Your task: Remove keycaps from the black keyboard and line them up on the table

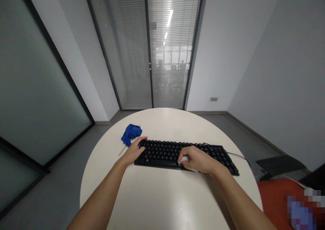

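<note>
A black keyboard (162,152) lies across the round table. My left hand (134,151) grips its left end, thumb over the keys and fingers at the far corner. Over the right part of the letter keys, my right hand (194,158) is closed around a crumpled white wipe (185,159), probably tissue or thin cloth. The wipe is pressed against the keys near the front edge, and most of it is hidden by my fingers. Beyond my left hand sits a bunched blue cloth (131,133). A thin pale stick (122,150) lies beside that hand.
The round cream table (167,196) has its far edge near a glass door with blinds (167,81). From the keyboard's right end a cable (240,155) runs off the table. An orange-red chair (275,197) stands at the lower right, with a pixelated patch over it.
</note>
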